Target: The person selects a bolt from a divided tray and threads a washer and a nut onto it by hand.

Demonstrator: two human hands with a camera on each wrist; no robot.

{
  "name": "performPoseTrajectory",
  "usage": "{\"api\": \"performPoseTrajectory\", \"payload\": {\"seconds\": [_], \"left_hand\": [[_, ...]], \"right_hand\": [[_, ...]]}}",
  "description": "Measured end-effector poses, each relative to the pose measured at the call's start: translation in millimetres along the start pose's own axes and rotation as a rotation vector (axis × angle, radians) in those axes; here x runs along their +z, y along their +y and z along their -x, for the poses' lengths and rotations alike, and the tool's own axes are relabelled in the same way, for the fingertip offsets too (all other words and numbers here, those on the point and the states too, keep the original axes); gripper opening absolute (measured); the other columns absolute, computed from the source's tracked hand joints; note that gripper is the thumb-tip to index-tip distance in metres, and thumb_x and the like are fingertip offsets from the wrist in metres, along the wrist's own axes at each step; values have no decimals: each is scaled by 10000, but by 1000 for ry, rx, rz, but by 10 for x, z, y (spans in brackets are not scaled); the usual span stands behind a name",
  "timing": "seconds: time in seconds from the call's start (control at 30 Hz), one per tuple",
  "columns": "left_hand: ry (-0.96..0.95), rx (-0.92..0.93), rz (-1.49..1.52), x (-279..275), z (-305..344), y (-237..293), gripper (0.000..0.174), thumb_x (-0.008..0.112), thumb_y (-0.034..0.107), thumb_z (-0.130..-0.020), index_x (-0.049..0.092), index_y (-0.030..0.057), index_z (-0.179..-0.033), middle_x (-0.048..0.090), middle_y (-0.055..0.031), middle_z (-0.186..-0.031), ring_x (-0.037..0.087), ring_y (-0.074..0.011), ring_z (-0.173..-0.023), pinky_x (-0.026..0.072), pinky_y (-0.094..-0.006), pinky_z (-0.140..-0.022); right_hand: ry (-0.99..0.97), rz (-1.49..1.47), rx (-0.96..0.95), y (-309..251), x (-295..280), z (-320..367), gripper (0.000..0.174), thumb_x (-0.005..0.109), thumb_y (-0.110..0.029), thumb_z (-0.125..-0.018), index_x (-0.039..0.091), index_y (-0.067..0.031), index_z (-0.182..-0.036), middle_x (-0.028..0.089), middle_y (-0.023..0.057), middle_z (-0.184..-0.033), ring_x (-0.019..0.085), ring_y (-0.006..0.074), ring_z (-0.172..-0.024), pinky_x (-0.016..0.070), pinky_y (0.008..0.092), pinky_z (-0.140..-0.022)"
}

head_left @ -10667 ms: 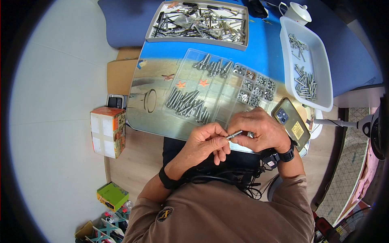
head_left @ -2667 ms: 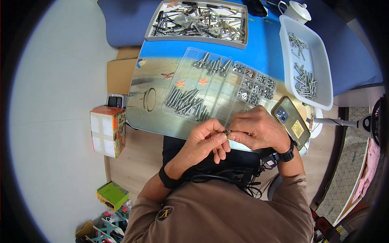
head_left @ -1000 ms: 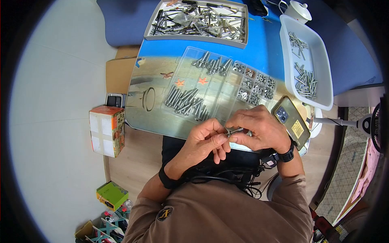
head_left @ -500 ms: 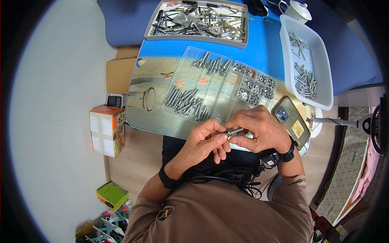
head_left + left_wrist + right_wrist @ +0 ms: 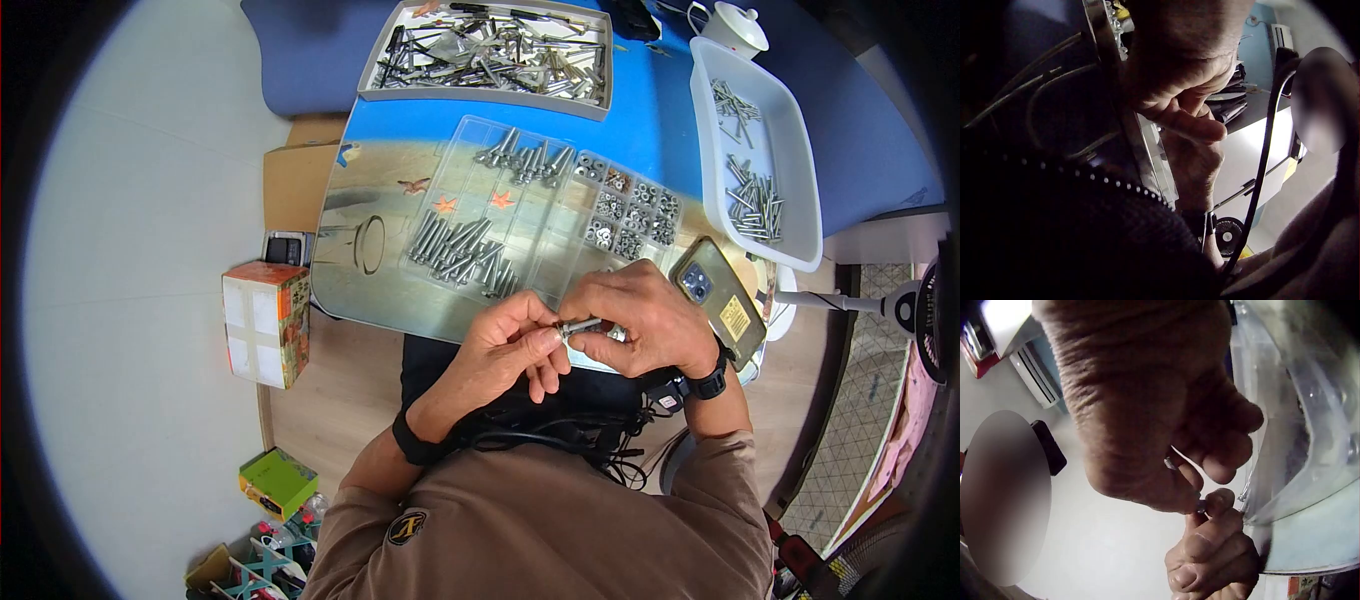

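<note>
In the head view both hands meet over the table's near edge, at a small silver bolt (image 5: 582, 325). My left hand (image 5: 500, 350) pinches one end of it between thumb and index fingertip. My right hand (image 5: 640, 320) curls around the shank from the other side, thumb below and index finger above. In the right wrist view, a bit of metal (image 5: 1201, 505) shows between the right thumb and the left fingertips (image 5: 1219, 501). The left wrist view shows the left hand (image 5: 1185, 81) from behind, with the bolt hidden.
A clear divided case (image 5: 545, 250) holds bolts on the left and nuts and washers (image 5: 630, 215) on the right. Behind it stands a box (image 5: 485, 98) of mixed screws. A white tray (image 5: 710, 150) with screws and a phone (image 5: 720, 300) are to the right.
At 2.7 s ago the right fingers closed over the bolt and nearly hid it. Since 1.0 s ago its shank shows again, with only small finger shifts. The left hand stays in place.
</note>
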State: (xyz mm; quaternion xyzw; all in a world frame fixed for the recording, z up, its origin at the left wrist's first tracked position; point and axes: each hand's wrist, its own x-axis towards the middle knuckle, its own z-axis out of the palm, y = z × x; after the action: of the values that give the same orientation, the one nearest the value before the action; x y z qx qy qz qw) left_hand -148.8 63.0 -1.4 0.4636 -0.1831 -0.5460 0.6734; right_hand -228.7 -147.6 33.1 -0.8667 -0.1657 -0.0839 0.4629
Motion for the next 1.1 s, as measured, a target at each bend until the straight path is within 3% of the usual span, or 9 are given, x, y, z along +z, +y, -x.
{"api": "performPoseTrajectory", "payload": {"seconds": [0.17,0.23,0.43,0.77,1.1], "left_hand": [[-5,3,-10,-2,1,2,156,548,166,-1029,517,14,-1007,675,-134,-799,662,-130,-589,532,-229,-468],[-11,11,-22,-4,-2,-12,153,549,162,-1028,519,13,-1013,675,-135,-802,660,-130,-585,531,-228,-467],[-9,10,6,-7,-3,-7,149,544,158,-1030,516,12,-1022,672,-137,-803,660,-134,-583,530,-230,-467],[-5,6,8,-15,-4,-13,144,546,158,-1029,511,18,-1014,671,-140,-803,662,-137,-587,532,-233,-464],[-15,10,-10,-15,1,-11,143,539,159,-1032,506,22,-1011,676,-141,-804,661,-138,-583,536,-235,-469]], "right_hand": [[-19,-36,8,9,12,10,155,755,-165,-812,675,-60,-894,662,98,-761,650,305,-634,487,379,-545],[-124,50,68,-6,-32,8,151,744,-172,-818,674,-60,-892,657,98,-752,647,306,-630,486,381,-545],[-6,14,25,-24,-7,-13,151,746,-176,-822,679,-66,-901,646,83,-733,642,311,-622,488,381,-542],[-113,35,43,8,-55,11,178,773,-169,-795,687,-70,-915,662,78,-755,649,287,-619,483,360,-532],[15,-37,-31,25,26,14,145,722,-93,-778,684,-72,-916,658,79,-748,641,284,-607,474,364,-523]]}}
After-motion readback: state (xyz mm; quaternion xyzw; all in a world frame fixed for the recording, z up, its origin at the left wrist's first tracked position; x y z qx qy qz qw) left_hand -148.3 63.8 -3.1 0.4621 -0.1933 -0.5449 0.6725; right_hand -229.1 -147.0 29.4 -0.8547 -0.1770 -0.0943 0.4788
